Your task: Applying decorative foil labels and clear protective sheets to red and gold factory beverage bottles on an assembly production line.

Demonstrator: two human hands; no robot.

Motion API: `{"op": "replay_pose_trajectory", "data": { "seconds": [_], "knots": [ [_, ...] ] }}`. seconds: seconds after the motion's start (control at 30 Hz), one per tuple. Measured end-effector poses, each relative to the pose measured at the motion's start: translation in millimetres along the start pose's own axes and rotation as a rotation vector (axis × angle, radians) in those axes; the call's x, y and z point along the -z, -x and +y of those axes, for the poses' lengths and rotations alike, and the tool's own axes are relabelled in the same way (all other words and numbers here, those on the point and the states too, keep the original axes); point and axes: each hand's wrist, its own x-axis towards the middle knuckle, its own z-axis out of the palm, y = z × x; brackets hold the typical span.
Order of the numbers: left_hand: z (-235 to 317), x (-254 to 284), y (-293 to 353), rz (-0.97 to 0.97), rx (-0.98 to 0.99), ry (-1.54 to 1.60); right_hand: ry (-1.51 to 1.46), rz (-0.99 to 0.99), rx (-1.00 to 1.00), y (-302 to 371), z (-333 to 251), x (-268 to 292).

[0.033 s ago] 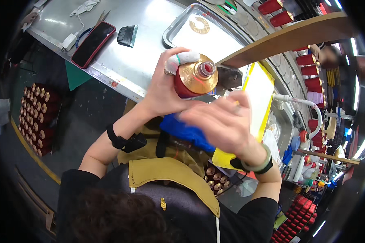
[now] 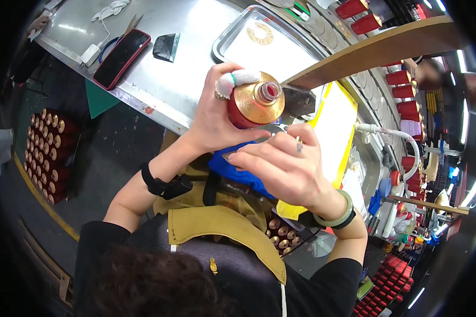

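A red bottle [image 2: 240, 119] with a gold, ridged shoulder and an uncapped clear neck is in my left hand [image 2: 209, 119]. The thumb and fingers wrap round its body, and one finger wears a white cover. Just below and to the right of the bottle, my right hand [image 2: 288, 166] is closed, fingers curled and pinched. A small, thin brownish piece shows at its fingertips; what it is I cannot make out. Blue cloth [image 2: 235, 166] lies below the hands. At the tray's far end is a gold C-shaped piece [image 2: 260, 33].
The steel table [image 2: 188, 74] carries a red-cased phone [image 2: 122, 58], scissors [image 2: 135, 22], a black scraper-like piece [image 2: 166, 47] and the metal tray [image 2: 217, 50]. A wooden bar [image 2: 370, 50] slants on the right beside a yellow-edged sheet [image 2: 336, 127]. Gold-topped bottles [image 2: 47, 153] stand at left.
My right hand, blurred by motion before, now shows sharply with its fingers curled, slightly lower. The left hand and the bottle look almost unmoved.
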Motion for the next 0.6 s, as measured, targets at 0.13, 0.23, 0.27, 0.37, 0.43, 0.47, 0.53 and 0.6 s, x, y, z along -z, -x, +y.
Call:
{"op": "replay_pose_trajectory", "data": {
  "seconds": [0.13,0.23,0.27,0.37,0.43,0.47,0.53,0.6],
  "knots": [
    [2,-2,4,0.018,0.074,0.051,0.293,0.24,-0.114,-9,21,10],
    [4,3,-1,0.006,0.03,0.061,0.075,0.069,0.003,2,4,-3],
    [5,3,-3,-0.014,0.057,0.106,-0.026,-0.053,0.009,-1,-1,3],
    [8,3,3,-0.026,0.152,0.276,0.188,0.168,-0.028,-5,20,12],
    [1,3,8,-0.041,0.123,0.254,0.166,0.289,-0.012,-1,30,-5],
    [-2,2,10,-0.053,0.097,0.229,0.202,0.18,0.024,6,17,-4],
    [8,2,9,-0.067,0.134,0.204,0.028,0.069,0.073,3,0,-8],
    [8,-4,10,0.04,0.161,0.161,0.127,0.141,0.028,-4,7,5]
  ]
}}
